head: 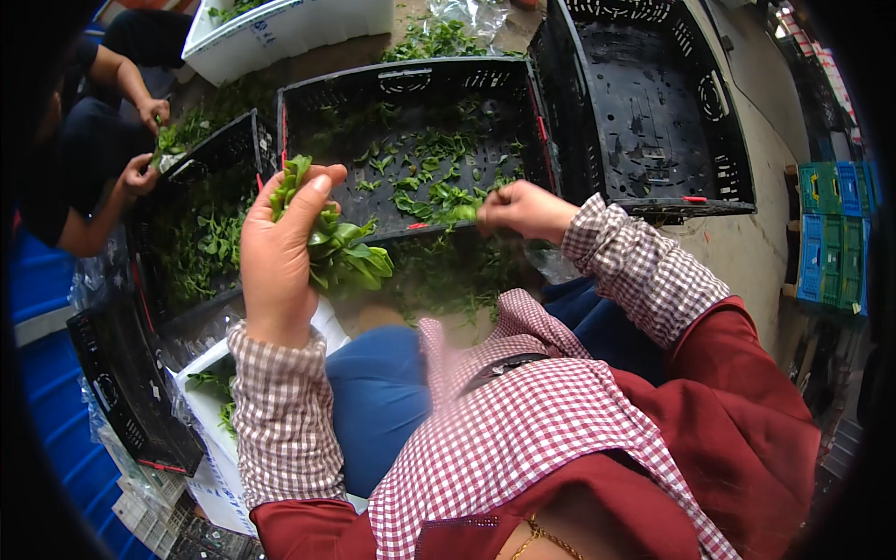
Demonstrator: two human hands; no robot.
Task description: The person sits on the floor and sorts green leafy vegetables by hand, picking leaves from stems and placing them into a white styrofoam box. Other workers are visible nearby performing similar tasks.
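My left hand (283,238) is closed around a bunch of leafy green sprigs (350,255), whose broad leaves fan out below the thumb. To the right, my right hand (521,210) pinches a blurred green leaf or sprig (463,212) at its fingertips, over the near rim of a black plastic crate (329,185). Loose green leaves (437,164) are scattered across the floor of that crate. More greens (448,273) lie blurred on the ground between the crate and my knees.
A second black crate (651,119) stands at right. Another black crate (255,133) at left holds greens (217,241). White foam boxes (301,35) stand at the back and beside my left leg. Another person's hands (140,171) hold greens at left. Stacked blue and green crates (833,238) stand far right.
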